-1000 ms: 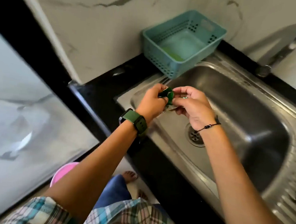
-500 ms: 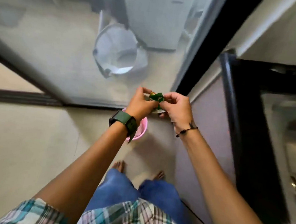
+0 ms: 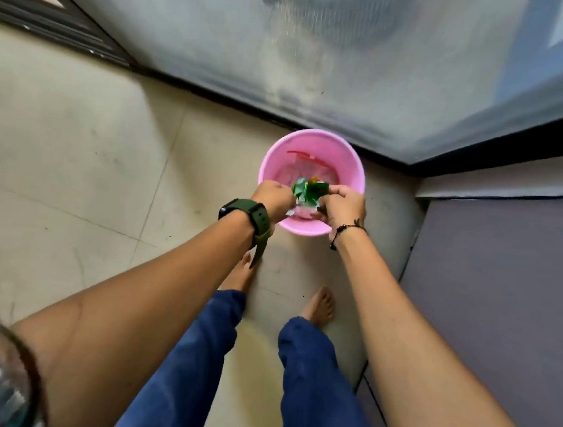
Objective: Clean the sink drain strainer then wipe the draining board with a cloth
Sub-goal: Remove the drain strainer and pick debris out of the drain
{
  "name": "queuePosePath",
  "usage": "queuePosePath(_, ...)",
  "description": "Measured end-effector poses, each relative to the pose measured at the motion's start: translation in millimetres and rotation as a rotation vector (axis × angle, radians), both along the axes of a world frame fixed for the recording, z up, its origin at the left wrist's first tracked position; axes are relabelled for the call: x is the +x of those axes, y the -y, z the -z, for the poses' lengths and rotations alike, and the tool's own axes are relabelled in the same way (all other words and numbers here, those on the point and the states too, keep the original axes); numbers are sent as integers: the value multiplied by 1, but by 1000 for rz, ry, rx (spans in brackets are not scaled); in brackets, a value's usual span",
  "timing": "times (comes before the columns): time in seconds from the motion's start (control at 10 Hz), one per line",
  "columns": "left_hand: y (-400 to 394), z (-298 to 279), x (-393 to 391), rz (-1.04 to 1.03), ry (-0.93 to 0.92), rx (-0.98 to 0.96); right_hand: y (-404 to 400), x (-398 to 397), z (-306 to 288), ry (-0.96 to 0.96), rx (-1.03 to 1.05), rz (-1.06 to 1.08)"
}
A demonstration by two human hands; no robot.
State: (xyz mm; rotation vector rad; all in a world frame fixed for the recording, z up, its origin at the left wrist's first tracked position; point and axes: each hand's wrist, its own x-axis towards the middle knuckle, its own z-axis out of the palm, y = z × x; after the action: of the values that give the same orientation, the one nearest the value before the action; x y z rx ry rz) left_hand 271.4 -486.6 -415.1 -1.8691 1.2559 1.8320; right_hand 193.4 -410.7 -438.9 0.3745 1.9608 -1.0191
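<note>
Tiled floor [image 3: 71, 165], pale beige, fills the left and centre of the view. Along the top runs a frosted glass door [image 3: 322, 62] in a dark frame, meeting the floor at a black track. At right, a grey cabinet front [image 3: 507, 286] stands edge-on to the floor.

Person standing, looking straight down: blue trousers [image 3: 197, 360], bare feet on the tile, both forearms stretched forward.

Pink bin [image 3: 344, 157], round and open-topped, sits on the floor in the corner where the door track meets the cabinet, just ahead of the feet. Something red lies inside near its far wall; too small to name.

Left hand [image 3: 273, 197] and right hand [image 3: 344, 205] are over the near half of the bin, close together, knuckles up. Left wrist carries a watch on a dark green strap [image 3: 255, 219]; right wrist a thin black cord bracelet [image 3: 344, 229].

Between the hands: a crumpled green scrap of waste [image 3: 310, 190], with pale bits mixed in and an orange speck at its top. Fingers of both hands are curled closed and pinching it from either side. It hangs above the bin's opening, not touching the rim.

Sink, strainer and draining board are out of view.
</note>
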Motion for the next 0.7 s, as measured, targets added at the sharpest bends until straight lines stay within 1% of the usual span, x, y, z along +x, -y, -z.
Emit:
queuePosePath(0.1, 11, 61, -26, -77, 17, 32, 8, -19, 68, -19, 43, -76)
queuePosePath(0.2, 19, 110, -52, -8, 53, 29, 19, -35, 125, -104, 116, -211)
queuePosePath(0.3, 25, 129, -63, -44, 16, 98, 26, -39, 149, -144, 169, -402)
queuePosePath(0.4, 30, 170, -61, -107, 41, 168, 34, -37, 177, -83, 222, -570)
queuePosePath(0.5, 35, 174, -56, -247, 40, 197, 40, -33, 179, -87, 241, -563)
queuePosePath(0.6, 38, 157, -54, -340, -11, 267, 42, -29, 163, -175, 248, -578)
queuePosePath(0.7, 41, 131, -51, -437, -70, 297, 39, -27, 132, -195, 223, -538)
